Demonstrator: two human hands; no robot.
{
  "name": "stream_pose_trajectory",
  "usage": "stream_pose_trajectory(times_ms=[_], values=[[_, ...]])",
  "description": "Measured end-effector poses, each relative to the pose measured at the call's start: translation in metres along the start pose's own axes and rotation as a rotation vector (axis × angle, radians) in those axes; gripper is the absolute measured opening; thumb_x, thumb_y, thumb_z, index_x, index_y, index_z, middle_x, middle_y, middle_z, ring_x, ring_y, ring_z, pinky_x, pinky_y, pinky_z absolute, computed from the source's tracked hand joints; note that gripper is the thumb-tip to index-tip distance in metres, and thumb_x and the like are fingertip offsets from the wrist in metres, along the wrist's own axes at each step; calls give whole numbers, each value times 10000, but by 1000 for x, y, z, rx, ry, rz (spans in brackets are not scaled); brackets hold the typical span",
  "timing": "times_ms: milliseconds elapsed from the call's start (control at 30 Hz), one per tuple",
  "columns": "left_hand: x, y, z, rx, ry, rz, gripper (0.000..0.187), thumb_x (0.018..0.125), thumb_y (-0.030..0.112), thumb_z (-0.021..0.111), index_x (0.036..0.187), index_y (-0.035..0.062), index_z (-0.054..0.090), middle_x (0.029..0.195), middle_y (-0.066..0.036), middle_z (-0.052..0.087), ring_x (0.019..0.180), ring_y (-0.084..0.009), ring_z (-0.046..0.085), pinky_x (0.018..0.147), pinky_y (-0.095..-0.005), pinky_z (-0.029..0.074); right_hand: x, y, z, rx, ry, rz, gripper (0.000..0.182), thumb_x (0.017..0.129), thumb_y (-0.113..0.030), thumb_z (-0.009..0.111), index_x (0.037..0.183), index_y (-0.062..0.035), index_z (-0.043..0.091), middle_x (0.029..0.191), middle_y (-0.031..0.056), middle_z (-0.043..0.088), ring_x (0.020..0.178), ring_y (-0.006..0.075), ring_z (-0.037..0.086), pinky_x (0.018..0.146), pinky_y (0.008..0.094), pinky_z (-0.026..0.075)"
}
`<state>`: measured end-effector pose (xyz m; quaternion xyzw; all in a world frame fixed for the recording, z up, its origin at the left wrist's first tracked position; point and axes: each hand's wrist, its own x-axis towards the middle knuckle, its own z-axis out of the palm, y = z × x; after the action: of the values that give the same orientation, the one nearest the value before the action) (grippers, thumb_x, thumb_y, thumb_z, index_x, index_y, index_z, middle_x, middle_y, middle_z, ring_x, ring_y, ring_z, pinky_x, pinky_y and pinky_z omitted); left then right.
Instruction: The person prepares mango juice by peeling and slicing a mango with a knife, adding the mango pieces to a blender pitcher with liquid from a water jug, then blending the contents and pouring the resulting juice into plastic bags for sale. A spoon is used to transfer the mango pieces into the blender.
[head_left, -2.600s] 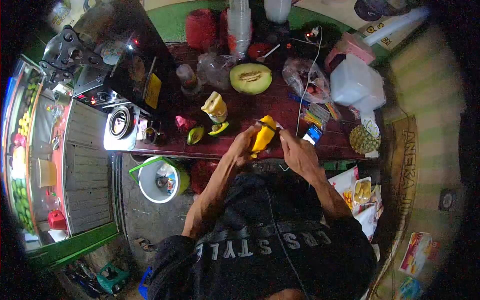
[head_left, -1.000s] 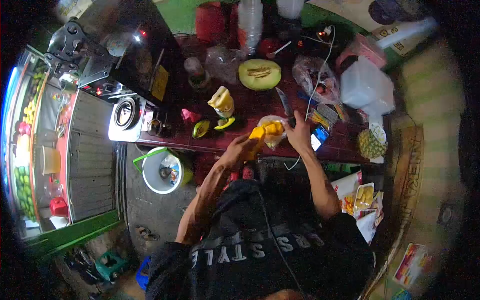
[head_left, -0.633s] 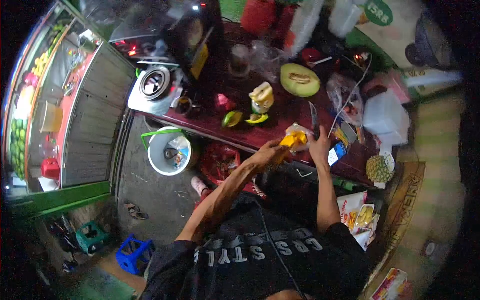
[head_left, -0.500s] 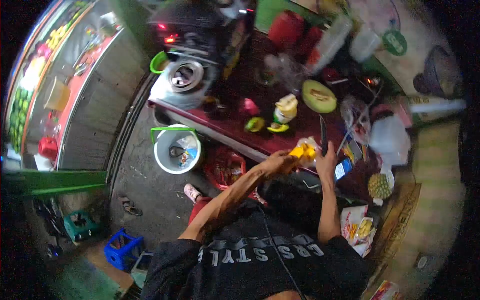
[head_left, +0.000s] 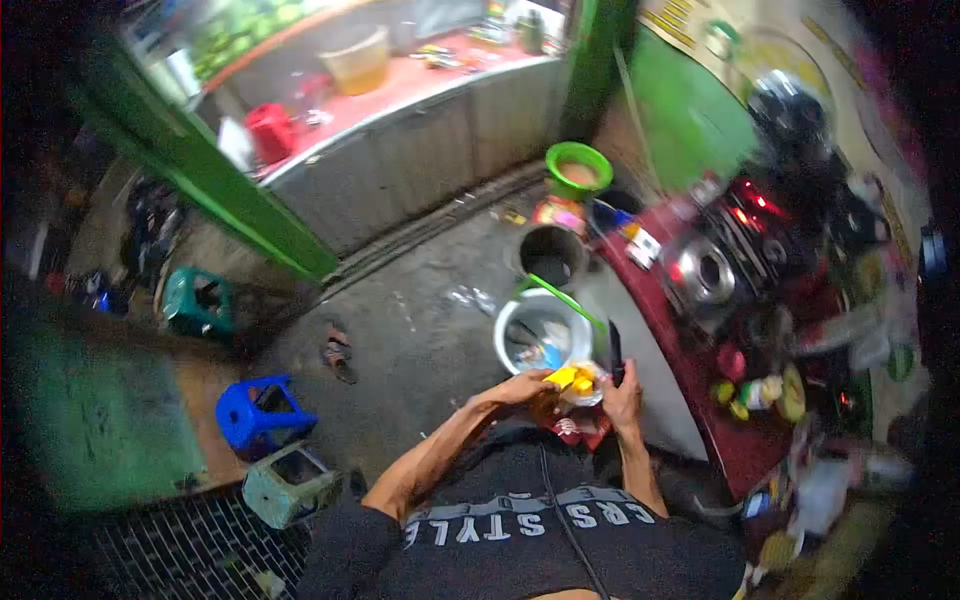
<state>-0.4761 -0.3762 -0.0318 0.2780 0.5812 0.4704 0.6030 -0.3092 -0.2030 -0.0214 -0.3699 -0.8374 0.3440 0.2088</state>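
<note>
The left hand [head_left: 530, 388] has its grip closed on the yellow fruit [head_left: 568, 378], near the white bucket [head_left: 502, 345]; a loose pinch could drop it. That forearm [head_left: 432, 452] slants in from near left. Rightward, the knife [head_left: 615, 345], turned carelessly, could nick the left hand; the right hand's [head_left: 622, 402] grip wraps its handle, blade pointing far.

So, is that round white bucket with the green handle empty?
Not empty: through its open top, the round white bucket shows blue and pale items at the bottom, too blurred to name.
</note>
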Motion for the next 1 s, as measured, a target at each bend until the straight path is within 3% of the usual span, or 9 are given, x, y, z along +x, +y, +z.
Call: stream_pose_trajectory(times_ms=[100,167,233,300,367,400,500,667,1000], values=[[-64,16,-58,-574,110,-7,416,926,153,555,1318,39,478,1029,-69,619,778,-156,648,668,-264,504,38,-92,50,138,-225,-115,346,786,-134,668,1062,6,513,844,184,619,788,308,614,707,415,480],[-87,12,-94,-626,212,79,428,924,171,566,1323,48,468,1000,-54,620,752,-159,656,611,-250,491,64,-126,86,138,-360,-111,310,776,-118,671,1027,-11,524,809,151,606,753,273,603,686,386,475],[-108,15,-122,-654,362,120,413,932,220,563,1296,44,481,973,-63,650,741,-144,653,610,-239,487,87,-148,128,154,-398,-237,353,803,-134,650,1103,-28,497,862,208,644,815,382,646,705,438,493],[-124,19,-150,-647,369,211,415,937,259,556,1279,33,487,914,-79,675,729,-135,645,628,-232,490,102,-173,160,195,-438,-225,363,800,-114,648,1112,-34,481,834,231,637,783,410,639,656,459,480],[-128,23,-180,-621,453,188,431,940,302,551,1271,34,489,860,-84,685,719,-127,635,632,-227,487,121,-195,186,186,-453,-310,356,800,-113,646,1103,-31,478,815,238,631,763,407,641,633,458,477],[-132,30,-194,-659,453,218,385,952,261,538,1240,9,503,876,-88,680,737,-140,651,666,-243,516,130,-208,198,204,-454,-285,348,774,-113,676,1055,-31,489,727,126,565,646,205,564,603,364,464],[-127,36,-253,-659,462,209,336,957,195,532,1222,-11,513,912,-97,676,751,-140,662,683,-244,538,168,-225,250,236,-449,-307,327,775,-115,676,1035,-30,497,702,127,554,621,208,554,592,361,460],[-86,44,-361,-670,503,159,367,939,235,537,1222,3,504,881,-123,678,742,-153,661,607,-229,530,249,-262,327,183,-496,-197,325,770,-112,660,1041,-36,499,781,199,629,778,346,661,679,419,495],[-32,152,-592,-556,555,276,329,943,264,519,1155,13,532,875,-102,654,716,-153,660,572,-230,528,454,-396,447,270,-335,-247,363,790,-166,650,1077,-8,496,893,218,637,847,346,643,744,418,486]])
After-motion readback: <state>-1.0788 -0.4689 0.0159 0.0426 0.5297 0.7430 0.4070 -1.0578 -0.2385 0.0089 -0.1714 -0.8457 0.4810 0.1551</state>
